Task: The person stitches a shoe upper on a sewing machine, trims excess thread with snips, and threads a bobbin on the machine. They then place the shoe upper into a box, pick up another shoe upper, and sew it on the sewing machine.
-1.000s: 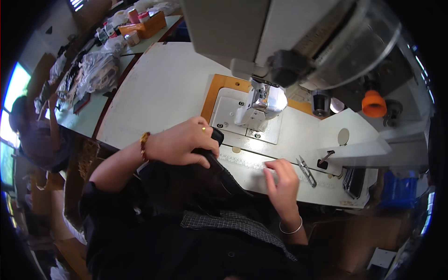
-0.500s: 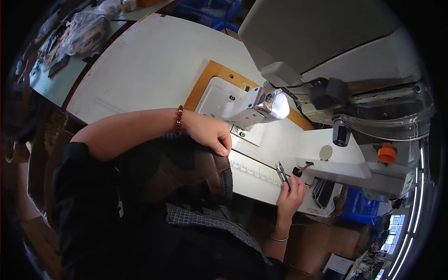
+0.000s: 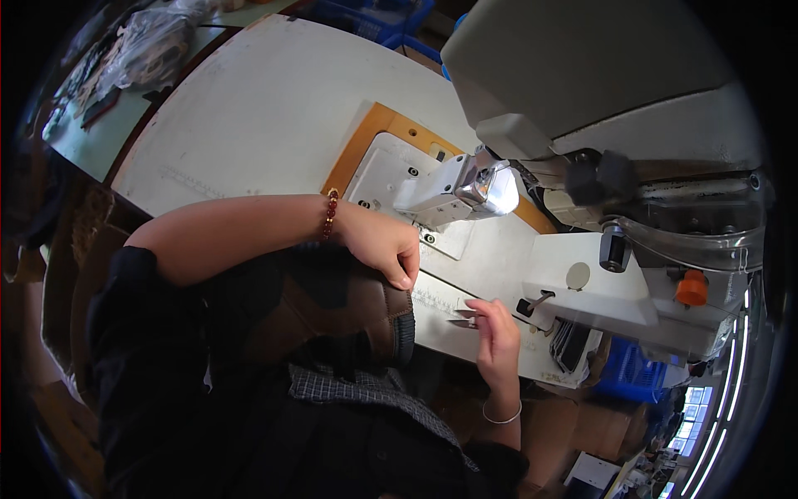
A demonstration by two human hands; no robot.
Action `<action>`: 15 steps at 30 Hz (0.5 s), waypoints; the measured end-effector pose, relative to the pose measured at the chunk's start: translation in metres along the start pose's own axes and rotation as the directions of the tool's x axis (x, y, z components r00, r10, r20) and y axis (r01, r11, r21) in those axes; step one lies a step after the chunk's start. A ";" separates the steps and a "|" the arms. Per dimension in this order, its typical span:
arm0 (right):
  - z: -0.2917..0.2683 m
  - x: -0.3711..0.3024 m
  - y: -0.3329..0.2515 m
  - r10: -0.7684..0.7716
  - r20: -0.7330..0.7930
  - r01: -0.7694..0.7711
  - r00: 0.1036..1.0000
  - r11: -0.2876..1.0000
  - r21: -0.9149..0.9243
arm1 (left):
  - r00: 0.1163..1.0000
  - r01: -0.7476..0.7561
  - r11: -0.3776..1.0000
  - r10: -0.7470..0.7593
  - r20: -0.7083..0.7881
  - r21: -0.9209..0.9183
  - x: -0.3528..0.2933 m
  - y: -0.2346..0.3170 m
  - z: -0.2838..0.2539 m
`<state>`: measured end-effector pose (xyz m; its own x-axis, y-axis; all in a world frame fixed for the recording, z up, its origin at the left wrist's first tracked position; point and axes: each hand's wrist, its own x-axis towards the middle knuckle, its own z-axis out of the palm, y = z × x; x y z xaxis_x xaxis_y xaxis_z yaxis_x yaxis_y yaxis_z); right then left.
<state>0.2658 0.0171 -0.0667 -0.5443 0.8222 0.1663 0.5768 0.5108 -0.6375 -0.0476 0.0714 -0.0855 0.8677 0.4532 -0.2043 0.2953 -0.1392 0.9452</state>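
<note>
My left hand (image 3: 382, 245) reaches across from the left, its thumb and fingers pinched on the top edge of a brown leather shoe (image 3: 353, 308) with black panels. Stitching runs along the leather, and a dark ribbed rim shows at its right end. Much of the shoe is hidden by my left arm and shadow. In my right hand (image 3: 497, 345) is a small pair of thread snips (image 3: 464, 319), blades pointing left toward the shoe but apart from it. Just beyond my hands stands the lit metal head of a sewing machine (image 3: 486, 187).
A white worktable (image 3: 258, 108) surrounds the machine's metal plate (image 3: 378, 179) and wooden frame (image 3: 357, 150). The machine's large grey body (image 3: 582, 66) overhangs at right. Blue baskets (image 3: 636, 370) stand at lower right; plastic-bagged material (image 3: 150, 50) lies at far left.
My right hand has moved left, bringing the snips nearer the shoe; their blades have turned from pointing up to pointing left. My left hand keeps its pinch, shifted slightly right and down.
</note>
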 end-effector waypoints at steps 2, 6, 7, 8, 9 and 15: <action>0.004 0.016 -0.024 -0.193 0.094 0.205 0.977 0.968 -0.145 | 1.000 0.001 1.000 -0.001 0.028 -0.004 0.005 -0.001 0.000; 0.008 0.046 -0.050 -0.456 0.193 0.495 0.869 0.814 -0.305 | 0.998 -0.056 0.996 0.057 0.015 -0.063 0.005 0.001 0.003; 0.009 0.051 -0.054 -0.486 0.205 0.528 0.849 0.785 -0.325 | 0.999 -0.048 0.993 0.049 0.010 -0.104 0.005 0.002 0.003; 0.010 0.054 -0.057 -0.509 0.215 0.552 0.833 0.760 -0.343 | 0.999 -0.037 0.989 0.039 0.010 -0.144 0.004 0.004 0.004; 0.011 0.057 -0.058 -0.539 0.215 0.579 0.814 0.735 -0.352 | 1.000 -0.020 0.992 0.021 0.010 -0.121 0.004 0.005 0.003; 0.013 0.062 -0.060 -0.562 0.217 0.597 0.798 0.688 -0.414 | 0.999 0.026 0.996 -0.023 0.028 -0.089 0.002 0.012 0.000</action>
<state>0.1888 0.0342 -0.0279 -0.8907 0.3146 0.3281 0.3237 0.9457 -0.0280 -0.0418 0.0707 -0.0746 0.8712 0.4319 -0.2334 0.2808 -0.0484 0.9585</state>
